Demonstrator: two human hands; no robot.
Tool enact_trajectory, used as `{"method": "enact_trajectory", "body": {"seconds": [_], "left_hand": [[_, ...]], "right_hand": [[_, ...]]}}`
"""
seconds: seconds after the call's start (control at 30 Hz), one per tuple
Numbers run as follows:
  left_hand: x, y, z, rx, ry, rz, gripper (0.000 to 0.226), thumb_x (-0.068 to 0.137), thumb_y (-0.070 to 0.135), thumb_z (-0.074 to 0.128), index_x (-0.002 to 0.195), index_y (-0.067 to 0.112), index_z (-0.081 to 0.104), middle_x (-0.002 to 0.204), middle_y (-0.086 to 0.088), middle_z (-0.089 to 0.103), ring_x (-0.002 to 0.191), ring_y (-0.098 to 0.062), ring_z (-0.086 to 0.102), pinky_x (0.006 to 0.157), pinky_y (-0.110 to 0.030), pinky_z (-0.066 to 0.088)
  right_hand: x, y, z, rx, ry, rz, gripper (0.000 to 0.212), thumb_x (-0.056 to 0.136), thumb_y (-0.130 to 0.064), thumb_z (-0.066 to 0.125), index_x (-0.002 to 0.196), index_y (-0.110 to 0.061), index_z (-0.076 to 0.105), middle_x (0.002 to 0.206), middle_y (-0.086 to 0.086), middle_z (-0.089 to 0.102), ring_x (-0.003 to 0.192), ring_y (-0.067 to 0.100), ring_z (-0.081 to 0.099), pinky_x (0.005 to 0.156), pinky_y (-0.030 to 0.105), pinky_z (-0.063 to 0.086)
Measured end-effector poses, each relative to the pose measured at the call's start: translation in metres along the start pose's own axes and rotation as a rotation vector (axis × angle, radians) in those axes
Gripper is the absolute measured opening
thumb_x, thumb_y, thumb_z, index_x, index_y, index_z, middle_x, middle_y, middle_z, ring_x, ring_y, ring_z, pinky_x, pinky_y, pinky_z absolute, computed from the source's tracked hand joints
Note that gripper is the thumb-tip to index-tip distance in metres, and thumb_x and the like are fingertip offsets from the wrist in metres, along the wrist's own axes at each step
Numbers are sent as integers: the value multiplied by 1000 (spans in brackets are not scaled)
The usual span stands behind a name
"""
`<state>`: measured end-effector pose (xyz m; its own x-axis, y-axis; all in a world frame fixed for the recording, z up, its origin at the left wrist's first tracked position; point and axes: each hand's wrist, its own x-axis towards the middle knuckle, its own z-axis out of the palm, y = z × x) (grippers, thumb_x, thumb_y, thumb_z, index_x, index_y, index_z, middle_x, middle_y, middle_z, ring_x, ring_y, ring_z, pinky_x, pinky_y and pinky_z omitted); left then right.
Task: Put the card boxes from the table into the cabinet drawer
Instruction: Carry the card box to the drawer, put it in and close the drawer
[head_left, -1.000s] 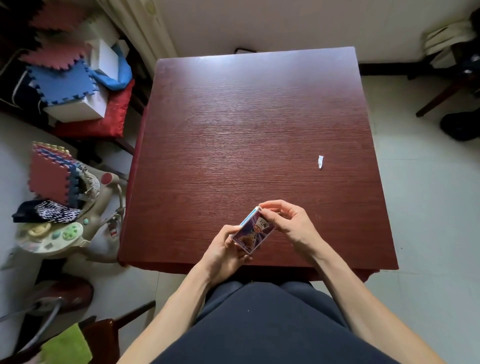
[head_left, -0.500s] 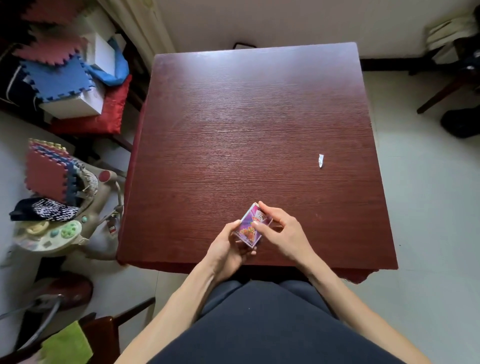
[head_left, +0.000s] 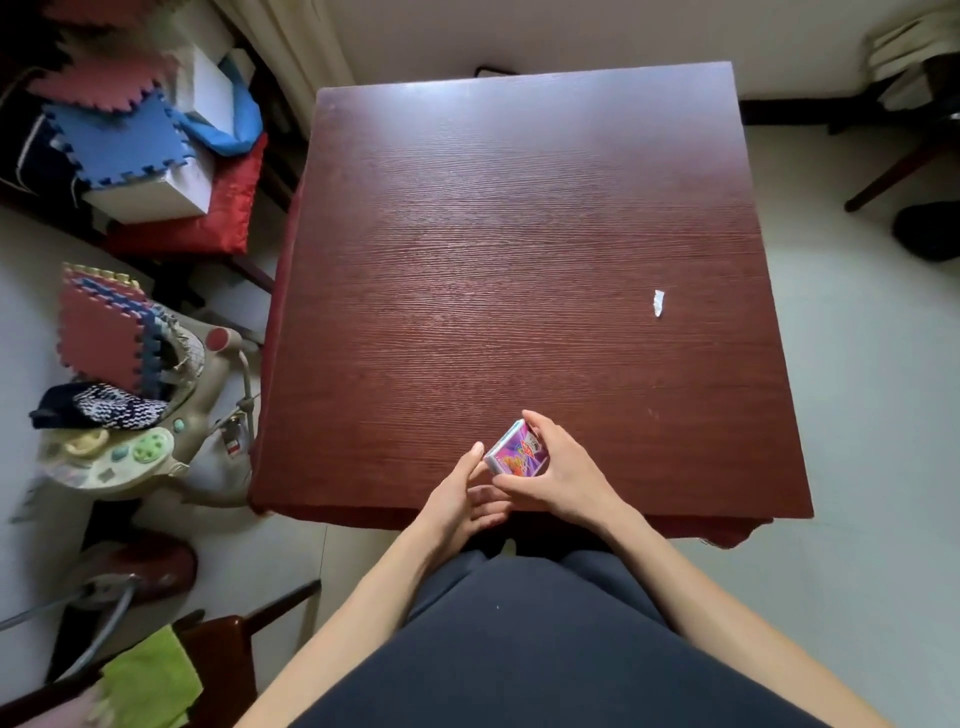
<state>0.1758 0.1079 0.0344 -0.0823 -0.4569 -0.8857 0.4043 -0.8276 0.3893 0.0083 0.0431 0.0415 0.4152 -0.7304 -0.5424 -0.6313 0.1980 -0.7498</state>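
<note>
A small purple and pink card box (head_left: 517, 453) is held just above the near edge of the dark red wooden table (head_left: 519, 249). My right hand (head_left: 563, 475) grips it, thumb under its near side and fingers over its far end. My left hand (head_left: 465, 496) lies beside it with fingers spread, its thumb tip touching the box's left edge. No cabinet or drawer is in view.
A small white paper scrap (head_left: 658, 302) lies on the table's right side. Left of the table stand a baby walker (head_left: 135, 441) with foam mats and a chair piled with boxes (head_left: 171, 176). A wooden chair (head_left: 223, 649) is at the lower left.
The box went from both hands to mainly my right hand and turned face up. My left hand loosened and slid down beside it. The hands shifted slightly toward me.
</note>
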Motion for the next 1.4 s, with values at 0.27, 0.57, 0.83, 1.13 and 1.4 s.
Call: {"method": "enact_trajectory", "body": {"seconds": [0.27, 0.57, 0.83, 1.13, 1.4], "left_hand": [[4, -54, -115, 526, 218, -135, 24, 96, 32, 57, 95, 10, 65, 68, -3, 57, 50, -10, 45, 47, -18, 33], [32, -53, -156, 1211, 126, -240, 19, 98, 15, 49, 83, 7, 56, 60, -7, 50, 46, -16, 40, 47, -21, 26], [65, -76, 9, 1624, -223, -29, 27, 95, 23, 54, 71, 13, 58, 62, -6, 53, 55, -19, 46, 51, -27, 36], [67, -161, 204, 1736, -331, 181, 10, 97, 14, 54, 92, 8, 62, 68, -10, 60, 47, -16, 48, 43, -22, 37], [39, -239, 280, 1856, -378, 157, 13, 97, 17, 55, 96, 8, 65, 72, -11, 64, 54, -19, 54, 49, -26, 40]], "right_hand": [[-48, 35, 25, 580, 211, 307, 61, 67, -66, 70, 123, -44, 66, 106, -13, 74, 90, -2, 69, 84, 22, 46], [-161, 103, 83, 973, 666, 579, 48, 72, -71, 65, 115, -50, 70, 106, -5, 78, 88, 10, 74, 70, 27, 50], [-269, 151, 148, 1308, 1044, 724, 50, 67, -70, 67, 110, -46, 72, 110, -4, 76, 103, 23, 74, 76, 33, 54], [-387, 232, 152, 1467, 1274, 630, 28, 98, -47, 57, 118, -30, 67, 97, 5, 74, 87, 17, 73, 76, 30, 47], [-470, 295, 116, 1597, 1398, 488, 68, 79, -62, 65, 104, 1, 58, 88, 19, 63, 82, 40, 63, 61, 31, 37]]}}
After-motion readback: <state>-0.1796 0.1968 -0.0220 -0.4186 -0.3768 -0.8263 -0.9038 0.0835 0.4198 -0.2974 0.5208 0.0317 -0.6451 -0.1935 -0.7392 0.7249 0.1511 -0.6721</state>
